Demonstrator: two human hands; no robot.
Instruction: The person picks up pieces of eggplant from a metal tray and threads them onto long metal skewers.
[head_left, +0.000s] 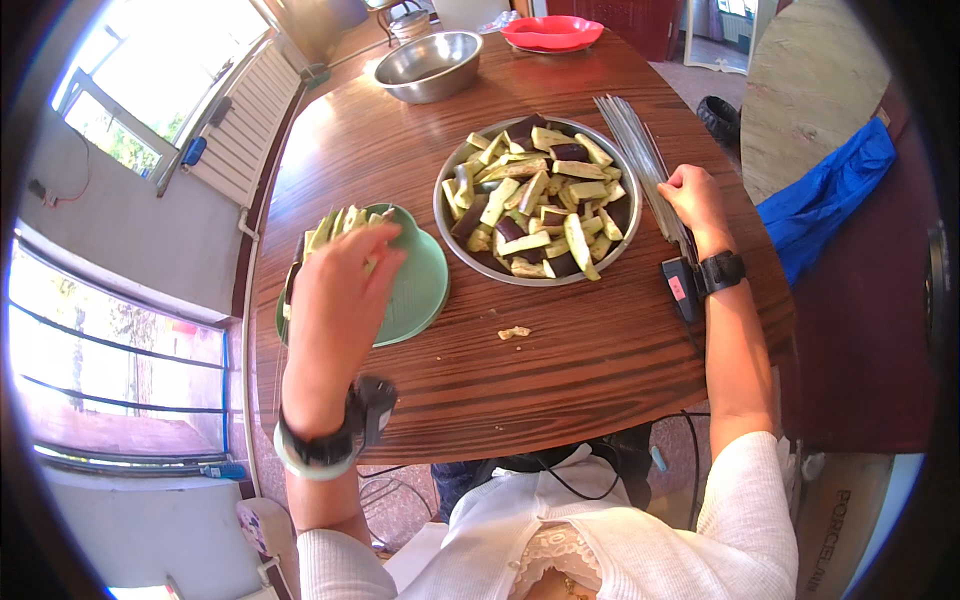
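Observation:
My left hand (341, 292) hovers over the left part of a green plate (420, 289), slightly blurred, its thumb and fingers apart with nothing visible between them. Cut eggplant strips (341, 223) lie along that plate's far left side, partly hidden by the hand. To the right, my right hand (697, 199) has its fingertips pinched at the edge of a bundle of thin metal skewers (637, 157), where one skewer sits slightly apart. Between the hands stands a round steel basin (457, 251) heaped with eggplant pieces (536, 195), some with dark purple skin.
A steel bowl (431, 71) and a red dish (553, 34) stand at the table's far end. Small eggplant scraps (514, 332) lie near the front of the wooden table (570, 382). Blue cloth (832, 187) hangs at the right. Black devices are strapped to both wrists.

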